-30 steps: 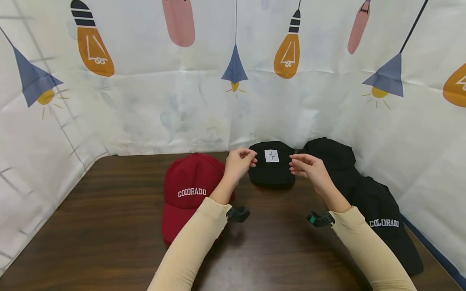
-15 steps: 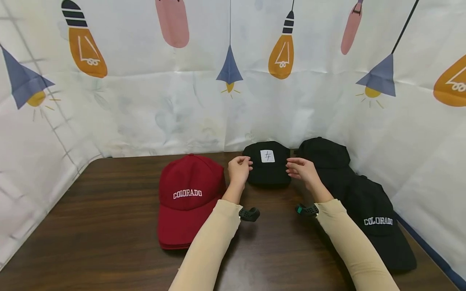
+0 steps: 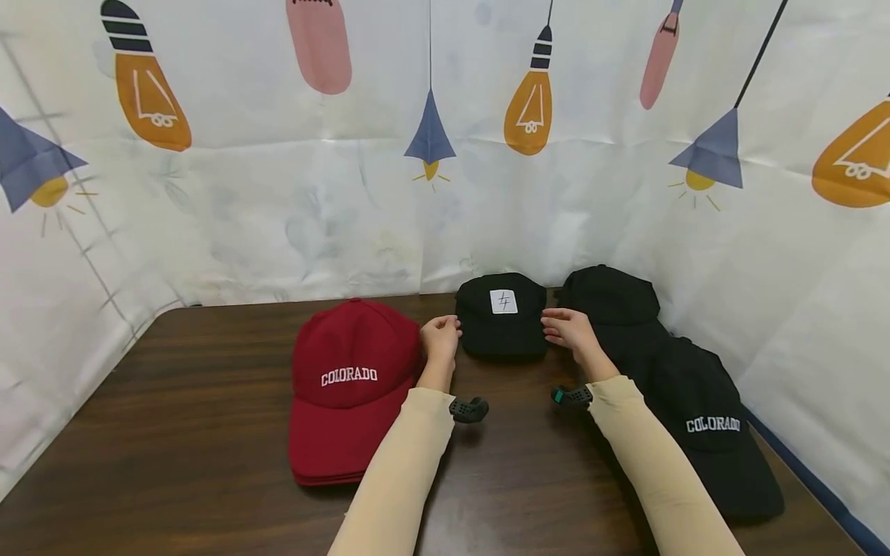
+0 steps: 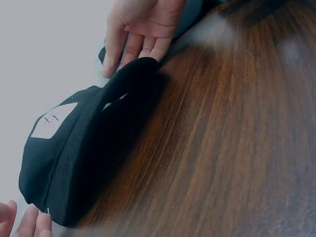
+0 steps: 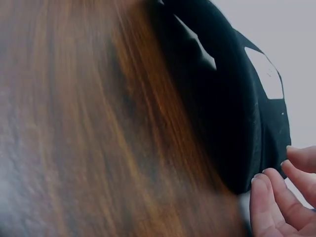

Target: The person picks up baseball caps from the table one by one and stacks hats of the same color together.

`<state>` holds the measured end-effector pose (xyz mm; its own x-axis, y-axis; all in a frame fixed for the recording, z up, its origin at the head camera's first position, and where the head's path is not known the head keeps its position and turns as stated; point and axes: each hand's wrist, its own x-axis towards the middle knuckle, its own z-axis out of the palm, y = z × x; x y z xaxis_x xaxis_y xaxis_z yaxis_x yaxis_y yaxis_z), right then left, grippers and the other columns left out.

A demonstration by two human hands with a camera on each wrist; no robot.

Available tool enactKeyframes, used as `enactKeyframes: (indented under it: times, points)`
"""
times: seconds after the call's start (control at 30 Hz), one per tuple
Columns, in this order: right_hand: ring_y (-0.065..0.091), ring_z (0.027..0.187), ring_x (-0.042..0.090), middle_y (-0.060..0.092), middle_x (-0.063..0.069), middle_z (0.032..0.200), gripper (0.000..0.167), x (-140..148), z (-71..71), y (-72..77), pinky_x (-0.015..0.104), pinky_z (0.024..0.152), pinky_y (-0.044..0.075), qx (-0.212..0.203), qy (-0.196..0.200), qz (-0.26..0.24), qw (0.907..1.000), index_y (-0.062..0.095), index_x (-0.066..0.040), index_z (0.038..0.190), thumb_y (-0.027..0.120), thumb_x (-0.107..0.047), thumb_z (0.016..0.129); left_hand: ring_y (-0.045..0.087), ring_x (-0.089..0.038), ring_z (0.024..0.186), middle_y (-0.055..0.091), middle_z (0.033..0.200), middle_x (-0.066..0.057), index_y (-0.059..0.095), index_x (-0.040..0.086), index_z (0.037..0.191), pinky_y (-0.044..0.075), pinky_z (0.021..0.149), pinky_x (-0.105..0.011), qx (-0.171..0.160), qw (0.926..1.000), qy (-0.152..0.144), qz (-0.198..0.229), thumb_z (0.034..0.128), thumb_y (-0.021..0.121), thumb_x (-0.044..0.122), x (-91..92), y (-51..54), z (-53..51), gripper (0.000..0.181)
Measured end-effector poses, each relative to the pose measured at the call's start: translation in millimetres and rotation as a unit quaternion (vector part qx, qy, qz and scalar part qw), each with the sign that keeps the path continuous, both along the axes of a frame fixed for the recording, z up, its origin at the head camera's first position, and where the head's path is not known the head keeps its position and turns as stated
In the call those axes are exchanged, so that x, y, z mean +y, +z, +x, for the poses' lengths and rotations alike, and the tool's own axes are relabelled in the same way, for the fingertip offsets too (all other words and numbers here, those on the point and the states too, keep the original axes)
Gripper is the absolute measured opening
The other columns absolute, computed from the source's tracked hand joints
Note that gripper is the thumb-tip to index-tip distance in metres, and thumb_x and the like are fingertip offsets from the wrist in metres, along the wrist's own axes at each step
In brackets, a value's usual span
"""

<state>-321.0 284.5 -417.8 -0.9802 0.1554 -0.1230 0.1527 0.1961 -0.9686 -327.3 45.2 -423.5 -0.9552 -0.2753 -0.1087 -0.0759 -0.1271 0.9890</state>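
A black cap [image 3: 504, 332] with a white square label, marked with dark strokes, stands at the table's far edge. My left hand [image 3: 441, 337] is at its left side, between it and a red cap [image 3: 356, 386] lettered COLORADO. At the black cap's right side is my right hand [image 3: 570, 328]. In the left wrist view, the left fingertips [image 4: 33, 217] lie at the cap's edge, thumb apart from the fingers. The right wrist view has the right fingertips [image 5: 260, 181] at the brim's end, thumb likewise apart. Whether either hand touches the cap, I cannot tell.
Several black caps lie along the right, one plain cap [image 3: 612, 297] at the back and one lettered COLORADO [image 3: 709, 398] nearer. A printed white cloth [image 3: 292, 224] hangs behind the brown wooden table [image 3: 195, 432].
Both hands have come down from in front of the black cap's label to beside its two sides. The head view has shifted slightly. The caps stay where they were.
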Motion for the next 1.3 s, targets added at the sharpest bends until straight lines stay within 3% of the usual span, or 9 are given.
enactKeyframes:
  times: [0.2, 0.47, 0.77, 1.07, 1.3]
  points:
    - [0.062, 0.103, 0.019, 0.054, 0.025, 0.141, 0.044, 3.1, -2.4, -3.2, 0.025, 0.087, 0.056, -0.006, -0.004, 0.016, 0.9999, 0.051, 0.008, 0.144, 0.057, -0.012, 0.106, 0.065, -0.031, 0.094, 0.069, 0.104, -0.021, 0.071, -0.009, 0.112, 0.053, 0.085, -0.038, 0.002, 0.9999, 0.002, -0.017, 0.1017, 0.054, 0.002, 1.9, 1.1, -0.7, 0.023]
    - [0.058, 0.115, 0.027, 0.049, 0.025, 0.147, 0.049, 0.1, -6.0, -2.8, 0.033, 0.097, 0.053, -0.019, -0.009, 0.003, 0.9998, 0.046, 0.004, 0.15, 0.057, -0.014, 0.106, 0.065, -0.029, 0.093, 0.068, 0.105, -0.019, 0.071, -0.008, 0.115, 0.052, 0.089, -0.041, -0.007, 0.9985, -0.026, -0.048, 0.0965, 0.053, 0.003, -1.2, 4.0, -3.3, 0.028]
    - [0.055, 0.122, 0.029, 0.046, 0.023, 0.15, 0.049, -1.1, -4.8, -4.7, 0.032, 0.099, 0.052, -0.025, -0.024, -0.025, 0.9991, 0.046, 0.003, 0.151, 0.057, -0.011, 0.106, 0.063, -0.026, 0.092, 0.066, 0.116, -0.02, 0.069, -0.009, 0.121, 0.05, 0.094, -0.04, -0.038, 0.9987, -0.033, -0.008, 0.0988, 0.05, 0.002, -0.3, 4.9, -0.3, 0.03]
    - [0.049, 0.135, 0.028, 0.044, 0.019, 0.155, 0.055, -6.0, -4.0, -4.6, 0.028, 0.106, 0.045, -0.038, -0.062, -0.081, 0.994, 0.046, -0.003, 0.153, 0.064, -0.009, 0.102, 0.056, -0.039, 0.121, 0.061, 0.129, -0.028, 0.064, -0.013, 0.125, 0.045, 0.106, -0.046, -0.007, 0.9995, -0.017, 0.025, 0.0953, 0.052, -0.004, 5.3, 4.4, 6.7, 0.034]
    - [0.05, 0.132, 0.028, 0.041, 0.02, 0.157, 0.059, -6.3, -2.3, -0.1, 0.02, 0.089, 0.048, -0.036, -0.044, -0.052, 0.997, 0.046, -0.004, 0.154, 0.066, -0.004, 0.099, 0.059, -0.04, 0.12, 0.065, 0.123, -0.029, 0.065, -0.014, 0.125, 0.047, 0.104, -0.046, 0.014, 0.9986, 0.006, 0.05, 0.0916, 0.05, -0.014, 9.5, 2.6, 11.0, 0.036]
